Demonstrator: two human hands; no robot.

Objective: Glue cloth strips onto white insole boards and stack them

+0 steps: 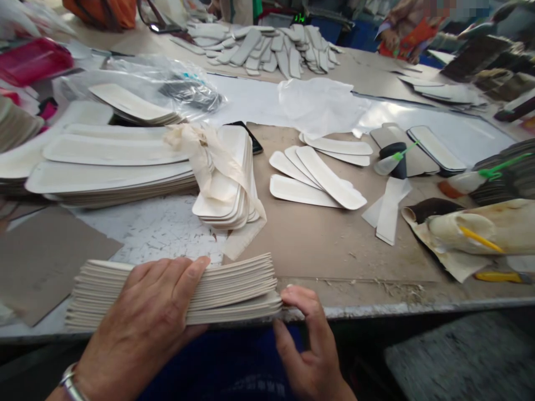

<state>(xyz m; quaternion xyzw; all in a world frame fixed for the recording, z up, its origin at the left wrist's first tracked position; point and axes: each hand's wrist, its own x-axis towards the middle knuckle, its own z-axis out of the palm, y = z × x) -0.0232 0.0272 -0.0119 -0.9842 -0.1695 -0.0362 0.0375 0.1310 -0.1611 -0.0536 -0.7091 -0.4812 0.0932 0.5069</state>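
Note:
A thick stack of long cream-coloured strips [234,289] lies along the front edge of the table, its layered edges facing me. My left hand [154,312] is closed over the stack's left half, fingers across the top and thumb side toward me. At the stack's right end, my right hand [311,340] touches the lower layers with a fingertip. Its thumb stands apart below, and nothing shows between thumb and fingers. The lower strips reach a little farther right than the upper ones. Just behind the stack is a bundle of cream pieces [223,206] with a pale cloth strip draped over it.
Large piles of cream panels [112,175] stand at the left. Several loose panels [321,178] lie mid-table. At the right are a small green-tipped bottle [388,163], a rolled sheet [480,228] and a yellow-handled tool [499,277]. Another person [407,33] works at the far right.

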